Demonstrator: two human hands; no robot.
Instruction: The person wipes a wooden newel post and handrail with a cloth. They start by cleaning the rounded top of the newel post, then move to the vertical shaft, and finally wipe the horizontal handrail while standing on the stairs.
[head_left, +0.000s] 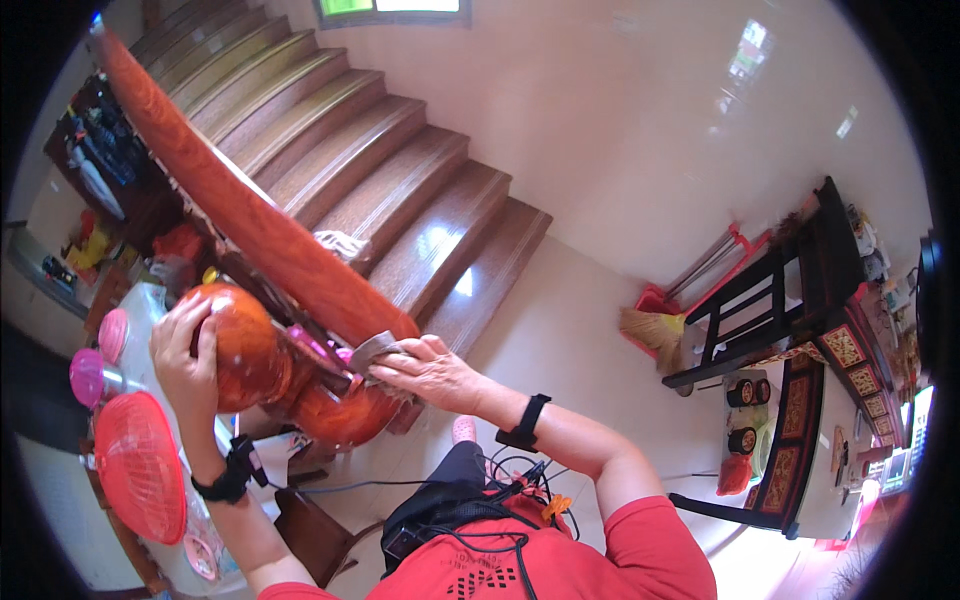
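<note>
A polished reddish-brown wooden gourd-shaped newel finial (244, 341) stands at the foot of the stairs, its rounded top toward the left. My left hand (184, 349) lies on that top, with fingers and thumb curved against the wood. In my right hand (431, 371) is a grey cloth (375, 352), pressed at the lower end of the wooden handrail (270, 232). The fingers partly hide the cloth and the wood under it. Below the handrail end, the finial's lower bulge (345, 416) shows.
Granite stairs (405, 195) climb to the upper left, with a striped cloth (341, 244) on one step. A table with a red mesh food cover (140, 466) stands at left. At right are a straw broom (660, 334) and a dark carved table (795, 420). Cables (517, 487) hang at my waist.
</note>
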